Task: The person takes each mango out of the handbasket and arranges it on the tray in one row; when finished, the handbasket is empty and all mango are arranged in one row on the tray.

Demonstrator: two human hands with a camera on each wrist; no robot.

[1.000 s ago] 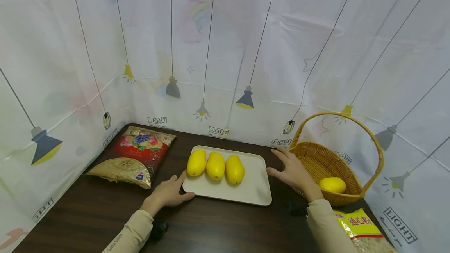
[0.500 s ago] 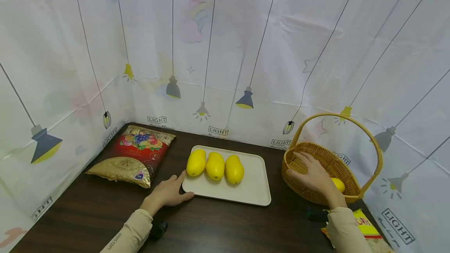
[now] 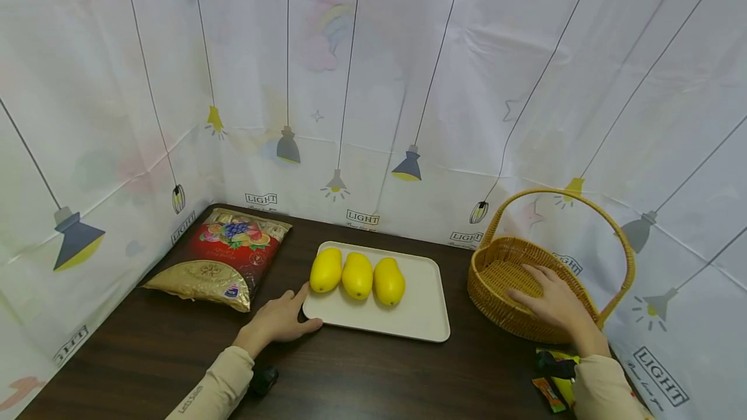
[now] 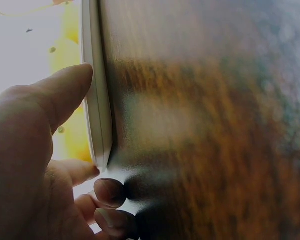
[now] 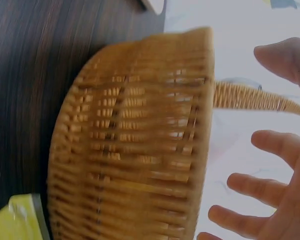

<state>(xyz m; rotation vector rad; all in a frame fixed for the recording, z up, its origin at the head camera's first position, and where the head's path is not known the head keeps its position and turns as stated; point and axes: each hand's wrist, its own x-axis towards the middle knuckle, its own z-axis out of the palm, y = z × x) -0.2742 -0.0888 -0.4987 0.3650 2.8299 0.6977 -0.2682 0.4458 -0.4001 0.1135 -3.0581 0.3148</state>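
Observation:
Three yellow mangoes (image 3: 357,276) lie side by side on the left half of a cream tray (image 3: 423,303). My left hand (image 3: 279,317) rests at the tray's near left corner, thumb on the front rim and forefinger by the left side. In the left wrist view the thumb (image 4: 65,90) touches the rim. Over the right part of a wicker basket (image 3: 496,303), my right hand (image 3: 551,300) hovers with spread fingers, holding nothing visible. The mango in the basket is hidden behind this hand and forearm. The right wrist view shows the fingers (image 5: 275,145) apart from the basket's rim.
A red and gold bag (image 3: 224,258) lies at the table's left. The basket's tall handle (image 3: 613,219) arches over it. A yellow bag (image 3: 563,387) lies in front of the basket, partly under the right sleeve. A printed curtain (image 3: 362,83) stands behind the table.
My right hand has moved right from beside the tray to above the basket, covering the mango in it. The left hand, tray and its three mangoes have stayed put.

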